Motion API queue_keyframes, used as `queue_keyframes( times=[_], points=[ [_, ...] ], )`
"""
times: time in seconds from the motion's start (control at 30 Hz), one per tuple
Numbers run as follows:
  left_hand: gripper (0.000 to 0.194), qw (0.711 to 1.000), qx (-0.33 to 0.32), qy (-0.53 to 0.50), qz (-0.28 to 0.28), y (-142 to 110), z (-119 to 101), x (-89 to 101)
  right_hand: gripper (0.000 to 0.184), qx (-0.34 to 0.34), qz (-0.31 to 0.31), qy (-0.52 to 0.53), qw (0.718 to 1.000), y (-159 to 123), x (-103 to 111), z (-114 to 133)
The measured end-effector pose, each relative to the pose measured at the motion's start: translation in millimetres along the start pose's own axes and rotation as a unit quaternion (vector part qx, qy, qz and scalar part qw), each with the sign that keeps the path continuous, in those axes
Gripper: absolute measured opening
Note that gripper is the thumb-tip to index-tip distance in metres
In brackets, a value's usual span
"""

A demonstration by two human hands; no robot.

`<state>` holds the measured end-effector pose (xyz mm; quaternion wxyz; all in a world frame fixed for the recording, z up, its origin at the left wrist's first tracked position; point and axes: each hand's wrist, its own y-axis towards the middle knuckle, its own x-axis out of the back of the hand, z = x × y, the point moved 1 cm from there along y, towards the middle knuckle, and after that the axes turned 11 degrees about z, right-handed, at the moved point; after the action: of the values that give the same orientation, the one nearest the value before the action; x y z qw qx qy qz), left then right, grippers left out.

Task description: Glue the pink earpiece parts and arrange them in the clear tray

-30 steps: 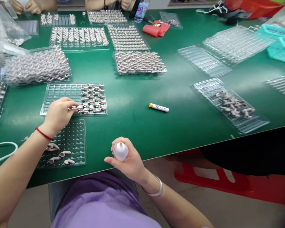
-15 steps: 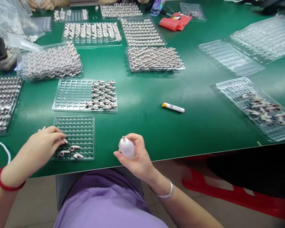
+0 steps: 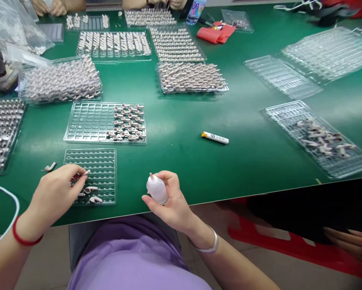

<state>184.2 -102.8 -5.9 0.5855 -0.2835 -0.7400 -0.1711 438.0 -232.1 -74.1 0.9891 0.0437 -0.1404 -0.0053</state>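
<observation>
My left hand (image 3: 57, 188) pinches a small white earbud shell (image 3: 86, 172) between thumb and fingers, above a clear tray with small pockets (image 3: 106, 169). More earbud shells (image 3: 95, 199) lie on that tray beside and partly under my hand. One loose shell (image 3: 50, 167) rests on the green table, left of the tray. In my right hand (image 3: 173, 203) is a small translucent squeeze bottle (image 3: 157, 190) with a narrow tip, held nearly upright over the table's front edge. Beyond the small tray, a larger clear tray (image 3: 88, 121) has shells filling rows in its right part.
A white marker-like tube (image 3: 215, 137) lies mid-table. At the right, another tray (image 3: 286, 110) carries a loose pile of shells. Stacked full trays (image 3: 193, 78) stand farther back, metallic parts (image 3: 2, 133) at the left. Co-workers' hands (image 3: 58, 7) show at the far edge.
My left hand has risen slightly and shifted right with the earbud shell, uncovering the loose one at the tray's left. My right hand still holds the bottle. The view has shifted a little.
</observation>
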Motion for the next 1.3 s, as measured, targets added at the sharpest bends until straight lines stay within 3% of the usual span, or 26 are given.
queue_keyframes(
  times=[0.2, 0.33, 0.43, 0.6, 0.8, 0.97, 1.3],
  points=[
    [0.013, 0.997, 0.037, -0.058, -0.047, -4.6, -2.9, -12.5, 0.037, 0.034, 0.012, 0.003, 0.999, 0.7, -2.5, 6.7],
    [0.008, 0.991, -0.017, -0.035, -0.130, -17.4, -15.4, -11.0, 0.037, 0.071, 0.031, -0.026, 0.997, 0.8, -8.4, 12.2],
    [0.020, 0.981, -0.077, -0.017, -0.177, -37.1, -32.7, -13.5, 0.046, 0.095, 0.034, -0.053, 0.993, -4.0, -14.9, 15.3],
    [0.041, 0.980, -0.087, -0.022, -0.179, -72.4, -49.9, -38.4, 0.053, 0.166, 0.048, -0.075, 0.982, -14.1, -21.6, 17.7],
    [0.048, 0.978, -0.089, 0.024, -0.189, -88.7, -47.1, -68.9, 0.060, 0.224, 0.110, -0.126, 0.960, -15.3, -21.2, 16.9],
    [0.044, 0.970, -0.100, 0.039, -0.218, -89.0, -46.9, -71.2, 0.063, 0.223, 0.118, -0.162, 0.954, -16.6, -23.2, 14.9],
    [0.041, 0.973, -0.094, 0.035, -0.207, -84.5, -48.5, -71.5, 0.061, 0.223, 0.128, -0.172, 0.951, -18.1, -23.3, 14.5]
  ],
)
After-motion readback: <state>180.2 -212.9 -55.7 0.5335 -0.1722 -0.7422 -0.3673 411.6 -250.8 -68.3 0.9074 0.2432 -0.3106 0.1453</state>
